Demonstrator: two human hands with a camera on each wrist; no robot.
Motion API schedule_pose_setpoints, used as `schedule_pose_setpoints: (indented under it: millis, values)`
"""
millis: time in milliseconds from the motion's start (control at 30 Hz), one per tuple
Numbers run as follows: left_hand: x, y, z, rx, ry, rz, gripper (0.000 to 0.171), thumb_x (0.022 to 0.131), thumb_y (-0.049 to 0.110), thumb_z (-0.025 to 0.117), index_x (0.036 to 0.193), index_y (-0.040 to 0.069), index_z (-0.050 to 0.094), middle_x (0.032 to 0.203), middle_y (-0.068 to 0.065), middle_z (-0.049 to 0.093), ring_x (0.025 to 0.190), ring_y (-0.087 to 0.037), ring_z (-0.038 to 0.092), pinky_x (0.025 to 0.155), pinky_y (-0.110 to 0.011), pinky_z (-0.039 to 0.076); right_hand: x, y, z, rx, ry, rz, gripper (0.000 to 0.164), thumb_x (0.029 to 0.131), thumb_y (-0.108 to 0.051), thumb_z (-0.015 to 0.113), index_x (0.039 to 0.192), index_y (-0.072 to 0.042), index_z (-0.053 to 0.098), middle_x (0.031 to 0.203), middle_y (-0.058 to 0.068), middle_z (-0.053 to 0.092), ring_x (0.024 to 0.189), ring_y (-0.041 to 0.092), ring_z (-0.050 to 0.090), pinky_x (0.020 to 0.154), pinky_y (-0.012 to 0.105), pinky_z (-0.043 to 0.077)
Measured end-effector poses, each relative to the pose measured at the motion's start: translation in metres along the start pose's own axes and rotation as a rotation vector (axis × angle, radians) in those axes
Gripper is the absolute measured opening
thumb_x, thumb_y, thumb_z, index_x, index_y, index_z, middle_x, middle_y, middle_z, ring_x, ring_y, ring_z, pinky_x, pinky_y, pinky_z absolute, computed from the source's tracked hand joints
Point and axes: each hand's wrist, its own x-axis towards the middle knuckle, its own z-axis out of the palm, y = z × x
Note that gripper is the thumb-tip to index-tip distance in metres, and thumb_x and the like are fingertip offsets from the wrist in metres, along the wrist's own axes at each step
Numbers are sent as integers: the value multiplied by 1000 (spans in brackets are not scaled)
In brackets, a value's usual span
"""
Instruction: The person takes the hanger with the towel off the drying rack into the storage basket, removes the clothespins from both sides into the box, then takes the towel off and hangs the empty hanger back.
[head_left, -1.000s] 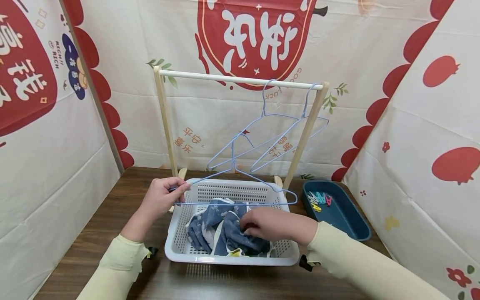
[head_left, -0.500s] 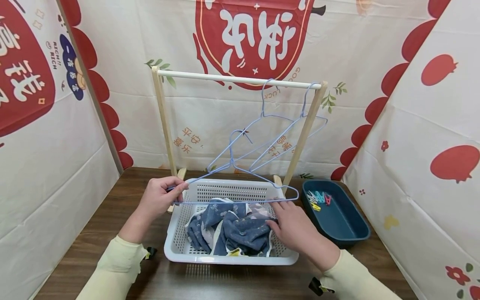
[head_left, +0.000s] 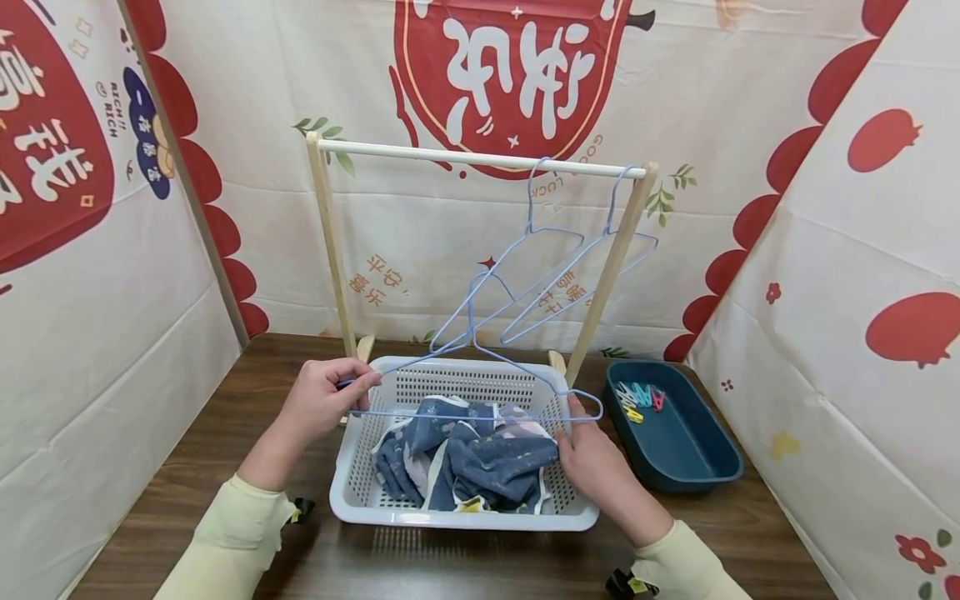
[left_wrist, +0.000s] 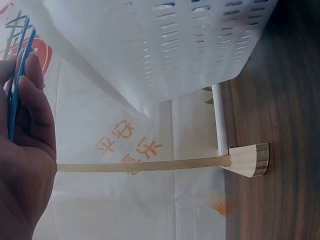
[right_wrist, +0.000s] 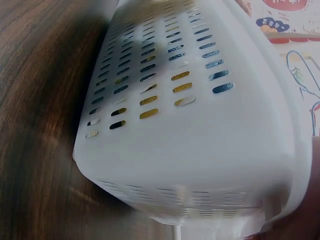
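Note:
Thumb and fingers of my left hand (head_left: pixel 330 396) pinch the left end of a light blue wire hanger (head_left: pixel 517 367) in the head view. The hanger spans a white perforated basket (head_left: pixel 465 520), its hook upward. Inside the basket lies a crumpled dark blue printed cloth (head_left: pixel 487 462) with pale trim. At the basket's right rim is my right hand (head_left: pixel 600 467), fingers extended by the hanger's right end and thumb apart, near the cloth's edge. The left wrist view shows the left fingers (left_wrist: pixel 32 90) curled round the blue wire.
Behind the basket stands a wooden rack with a white rod (head_left: pixel 435 155); two blue hangers (head_left: pixel 529 200) hang at its right. A dark teal tray (head_left: pixel 697 433) with several coloured clips (head_left: pixel 641 397) sits right of the basket. Printed cloth walls enclose the wooden table (head_left: pixel 225 417).
The right hand has drawn back from the cloth to the basket's right side, by the hanger's end. The left hand keeps its hold; the hanger's right end has dipped slightly.

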Motion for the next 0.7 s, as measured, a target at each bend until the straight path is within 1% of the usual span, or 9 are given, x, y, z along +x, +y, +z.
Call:
schedule_pose_setpoints:
  millis: [100,167,267,333,400,467,567,633,700]
  values:
    - [-1,0,-1,-12,-18,6,8,103,5,79,95,8,80,68,4,68,59,-18,64,56,-32,60,-1,1,2,32,-4,4,71,117,-25,45,176,-5,12,176,29,29,145,48,53,114,69,47]
    - [-1,0,0,-23,-32,11,8,102,4,79,96,8,80,69,3,68,59,-18,64,55,-32,60,-2,1,3,38,2,8,70,117,-24,43,177,-6,12,176,29,30,143,48,56,111,67,51]
    - [-2,-1,0,-33,-49,13,8,102,3,78,96,8,80,69,3,69,59,-19,64,56,-32,61,-2,2,3,54,5,16,69,117,-24,43,177,-10,13,172,31,35,137,48,61,103,65,58]
    - [-2,-1,1,-33,-51,13,9,102,3,78,96,8,80,69,3,69,59,-18,64,56,-32,61,-2,2,4,64,8,20,69,117,-24,43,177,-10,14,169,32,39,136,49,62,99,65,59]
    - [-2,-1,1,-35,-53,13,9,102,3,78,96,9,80,69,3,69,59,-18,64,56,-32,60,-1,3,4,74,6,10,69,117,-25,44,177,-9,13,171,31,37,141,51,58,106,67,54]
    - [-2,0,1,-44,-58,17,10,102,2,78,95,8,80,69,2,69,58,-18,64,55,-31,59,0,4,4,80,9,-8,70,118,-24,44,177,-7,12,174,30,33,149,52,50,113,69,47]
    - [-1,1,0,-54,-69,10,9,103,2,77,95,6,79,69,1,69,58,-17,63,53,-31,58,1,4,4,87,18,-34,70,118,-22,45,176,-4,12,176,29,28,157,51,37,120,71,36]
    - [0,3,-1,-60,-75,5,8,103,1,77,96,5,79,69,0,69,58,-17,63,53,-31,58,1,3,4,91,22,-36,70,118,-21,46,176,-4,12,176,29,28,158,51,36,120,71,36]
    - [1,3,-2,-59,-76,-1,7,103,2,76,97,4,79,69,0,69,59,-18,63,53,-32,58,0,2,4,91,23,-26,69,118,-21,46,176,-4,12,175,30,30,157,51,39,118,72,38]
